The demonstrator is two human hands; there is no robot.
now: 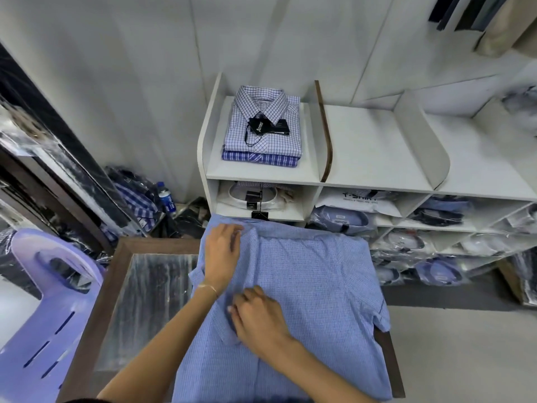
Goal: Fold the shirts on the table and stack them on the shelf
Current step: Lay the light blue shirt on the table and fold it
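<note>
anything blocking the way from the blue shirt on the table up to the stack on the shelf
Nothing visible does. The blue shirt lies spread on the table under both hands, and the space up to the folded stack on the shelf is open.
</note>
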